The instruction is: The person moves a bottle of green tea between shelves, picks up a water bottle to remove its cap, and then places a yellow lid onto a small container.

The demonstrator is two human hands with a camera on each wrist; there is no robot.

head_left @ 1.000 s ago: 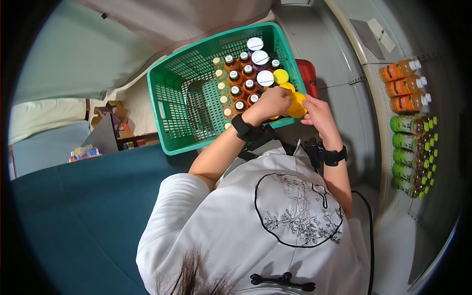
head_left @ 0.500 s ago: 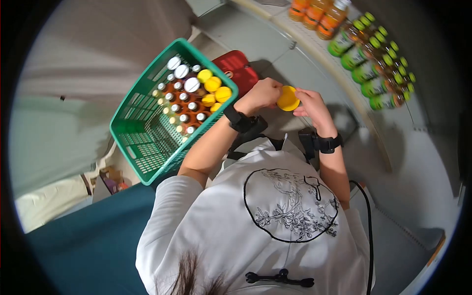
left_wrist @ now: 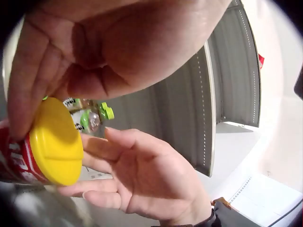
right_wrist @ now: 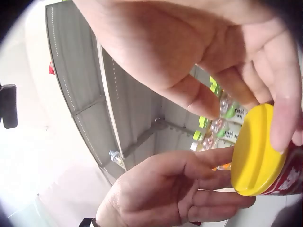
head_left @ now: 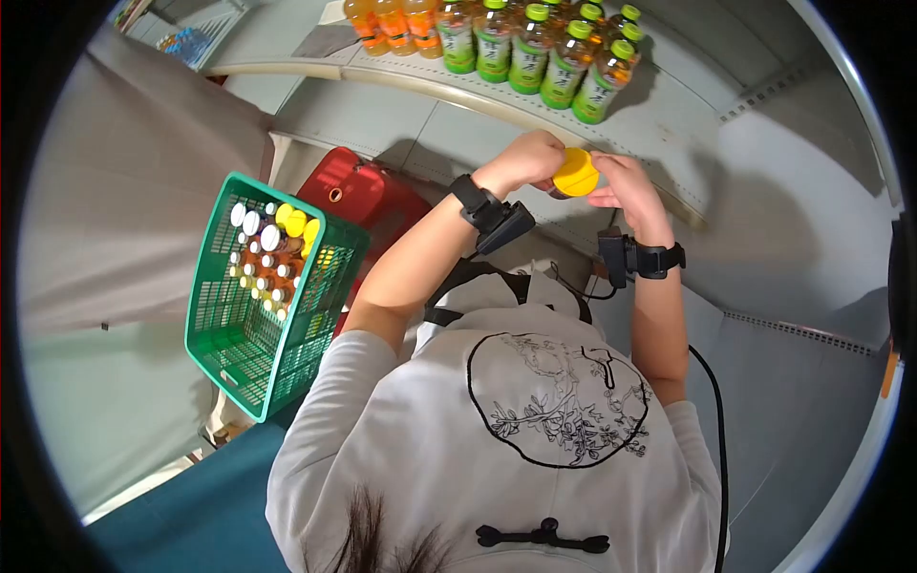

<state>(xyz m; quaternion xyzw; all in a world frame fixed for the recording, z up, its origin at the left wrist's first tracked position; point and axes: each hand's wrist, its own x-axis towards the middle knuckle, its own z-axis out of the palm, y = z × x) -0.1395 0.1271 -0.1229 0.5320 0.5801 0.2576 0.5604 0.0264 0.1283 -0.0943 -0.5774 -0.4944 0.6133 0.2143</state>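
Observation:
Both hands hold up a can with a yellow lid [head_left: 576, 173] in front of the shelf. Its red body with white lettering [left_wrist: 19, 163] shows in the left wrist view. My left hand [head_left: 523, 161] grips the can from the left side, fingers partly hidden in the head view. On the other side my right hand [head_left: 632, 194] has its fingers around the can near the lid's edge. In the right wrist view, a right fingertip [right_wrist: 284, 135] presses the side just below the lid [right_wrist: 253, 151], while the left hand [right_wrist: 161, 194] reaches in from below.
A green basket [head_left: 205, 325] with white-, yellow- and cream-capped bottles and cans stands at the left, beside a red case [head_left: 349, 196]. On the shelf [head_left: 430, 88] ahead stand orange-labelled bottles [head_left: 393, 27] and several green-labelled bottles [head_left: 527, 57]. A cable runs past the right arm.
The yellow-lidded can has come out of the green basket, carried rightward by both hands to the shelf front. The head view has turned right, so the basket now appears farther left.

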